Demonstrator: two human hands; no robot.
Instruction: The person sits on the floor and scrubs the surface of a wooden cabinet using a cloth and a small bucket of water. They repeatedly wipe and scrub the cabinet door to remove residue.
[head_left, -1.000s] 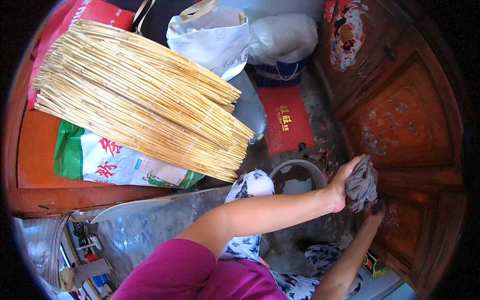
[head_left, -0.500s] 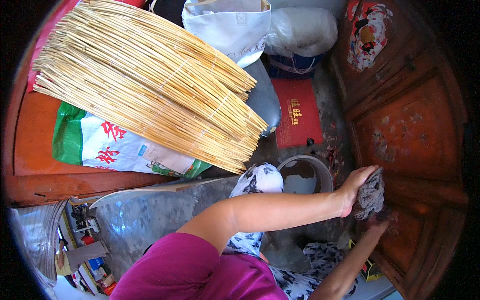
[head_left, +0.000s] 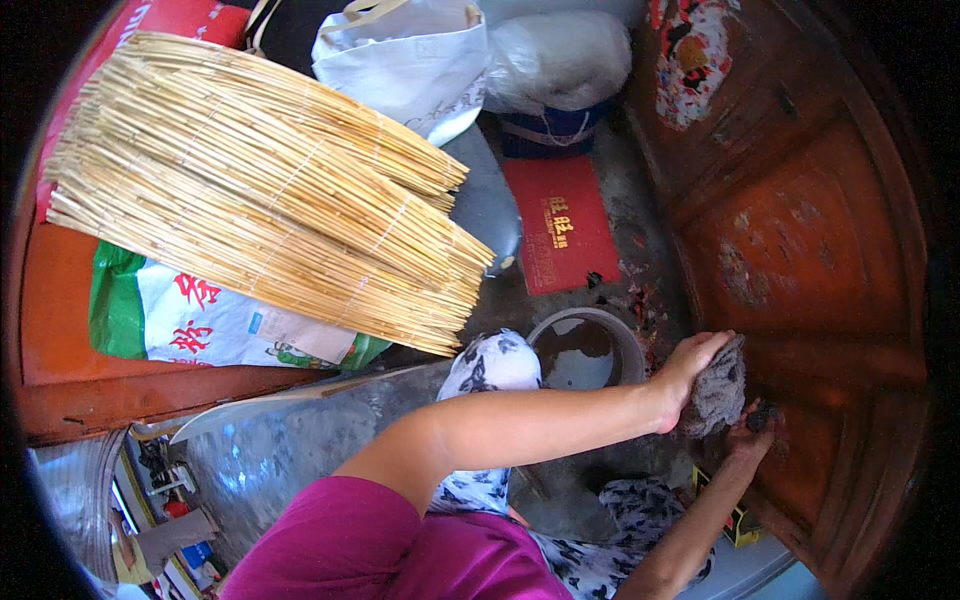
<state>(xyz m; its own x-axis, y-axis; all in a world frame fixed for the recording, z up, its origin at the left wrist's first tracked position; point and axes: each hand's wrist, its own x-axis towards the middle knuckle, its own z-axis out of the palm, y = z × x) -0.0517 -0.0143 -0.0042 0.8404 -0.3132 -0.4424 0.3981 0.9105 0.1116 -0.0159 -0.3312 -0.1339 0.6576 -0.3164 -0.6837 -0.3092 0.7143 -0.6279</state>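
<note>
My left hand (head_left: 688, 368) reaches across to the right and presses a crumpled grey rag (head_left: 718, 392) against the lower part of a carved red-brown wooden panel (head_left: 800, 250). My right hand (head_left: 745, 438) comes up from below and rests on the panel just under the rag. A small dark bit (head_left: 762, 414) sits at its fingertips, and I cannot tell whether the hand grips it. Both hands are close together, the rag between them.
A grey bucket (head_left: 590, 345) stands on the floor left of my hands, beside my patterned knee (head_left: 490, 365). A red mat (head_left: 555, 235) lies behind it. A bundle of straw mats (head_left: 270, 210), a green-and-white sack (head_left: 200, 320) and a white bag (head_left: 410, 60) sit to the left.
The rag in my left hand has slid a little lower along the wooden panel. My right hand stayed just beneath it.
</note>
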